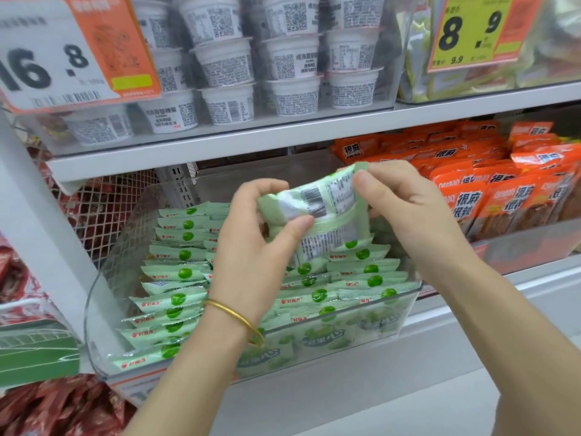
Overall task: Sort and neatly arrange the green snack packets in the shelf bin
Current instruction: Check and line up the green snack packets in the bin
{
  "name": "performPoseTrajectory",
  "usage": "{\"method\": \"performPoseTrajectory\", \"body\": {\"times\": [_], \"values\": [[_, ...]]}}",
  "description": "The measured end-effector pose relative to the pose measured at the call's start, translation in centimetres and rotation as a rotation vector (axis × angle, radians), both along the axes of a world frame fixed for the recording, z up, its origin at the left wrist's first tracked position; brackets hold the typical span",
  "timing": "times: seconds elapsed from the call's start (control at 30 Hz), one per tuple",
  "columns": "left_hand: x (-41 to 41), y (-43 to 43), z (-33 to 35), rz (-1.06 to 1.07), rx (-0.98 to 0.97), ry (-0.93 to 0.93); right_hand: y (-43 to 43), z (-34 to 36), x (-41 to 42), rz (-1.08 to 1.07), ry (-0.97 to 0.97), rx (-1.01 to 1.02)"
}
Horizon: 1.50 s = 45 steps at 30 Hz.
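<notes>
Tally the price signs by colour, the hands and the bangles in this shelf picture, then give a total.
White price sign: 1
Yellow price sign: 1
Hands, left hand and right hand: 2
Gold bangle: 1
Total: 5

Bin (pixel 97 297) open on top; green packets (pixel 176 273) fill it from front edge to near the back edge, where bare room remains. Upper shelf (pixel 251 143) overhangs that back edge.

White cups (pixel 284 61) stacked above, orange packets (pixel 506 196) at right; yellow price tag (pixel 468 29) overhead
</notes>
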<state>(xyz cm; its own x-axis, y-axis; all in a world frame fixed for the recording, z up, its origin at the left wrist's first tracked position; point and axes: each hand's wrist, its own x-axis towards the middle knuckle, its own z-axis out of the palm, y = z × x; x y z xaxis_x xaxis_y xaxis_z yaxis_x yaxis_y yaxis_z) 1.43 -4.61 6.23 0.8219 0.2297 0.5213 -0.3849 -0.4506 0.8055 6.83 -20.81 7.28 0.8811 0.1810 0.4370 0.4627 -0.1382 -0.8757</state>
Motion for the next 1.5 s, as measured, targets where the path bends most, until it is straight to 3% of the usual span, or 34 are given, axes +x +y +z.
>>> {"method": "performPoseTrajectory", "body": {"times": [0.07, 0.13, 0.27, 0.47, 0.67, 0.73, 0.83, 0.97, 1.03, 1.13, 1.2, 1.27, 1.33, 1.5], "values": [[-0.1, 0.0, 0.2, -0.074, -0.195, 0.047, -0.1, -0.1, 0.0, 0.107, -0.006, 0.002], [-0.1, 0.0, 0.2, -0.129, -0.249, 0.073, 0.1, -0.5, 0.2, 0.191, 0.044, 0.068], [0.0, 0.0, -0.2, -0.243, -0.223, 0.094, 0.4, -0.8, 0.3, 0.163, 0.076, 0.151], [-0.1, -0.2, -0.1, -0.231, -0.205, 0.103, 0.5, -0.8, 0.3, 0.16, 0.066, 0.16], [0.9, 0.7, 0.1, -0.103, -0.645, 0.274, -0.1, -0.5, 0.7, 0.203, 0.147, 0.303], [1.7, 1.3, 0.0, -0.132, -0.769, 0.35, -0.5, -0.5, 1.0, 0.17, -0.004, 0.149], [2.8, 1.4, -0.2, -0.174, -0.789, 0.443, -0.4, -0.5, 1.6, 0.121, -0.291, -0.231], [4.0, 0.5, 0.1, -0.184, -0.784, 0.466, 0.2, -0.4, 2.3, -0.041, -0.474, -0.363], [4.8, 0.5, -0.1, -0.071, -0.657, 0.42, 0.1, -0.6, 2.5, -0.184, -0.559, -0.45], [6.2, 1.1, -1.3, 0.164, -0.02, 0.327, -0.1, -1.0, 2.8, -0.345, -0.641, -0.553], [6.7, 1.1, -2.4, 0.168, 0.358, 0.369, -0.2, -1.1, 2.9, -0.393, -0.689, -0.599], [6.7, 0.4, -3.1, 0.149, 0.615, 0.449, -0.1, -1.2, 3.0, -0.414, -0.693, -0.663], [6.5, -0.2, -3.3, 0.144, 0.723, 0.495, 0.1, -1.2, 3.1, -0.429, -0.661, -0.729], [6.1, 0.1, -3.1, 0.098, 0.698, 0.491, 0.6, -1.0, 3.2, -0.413, -0.571, -0.898]]}}
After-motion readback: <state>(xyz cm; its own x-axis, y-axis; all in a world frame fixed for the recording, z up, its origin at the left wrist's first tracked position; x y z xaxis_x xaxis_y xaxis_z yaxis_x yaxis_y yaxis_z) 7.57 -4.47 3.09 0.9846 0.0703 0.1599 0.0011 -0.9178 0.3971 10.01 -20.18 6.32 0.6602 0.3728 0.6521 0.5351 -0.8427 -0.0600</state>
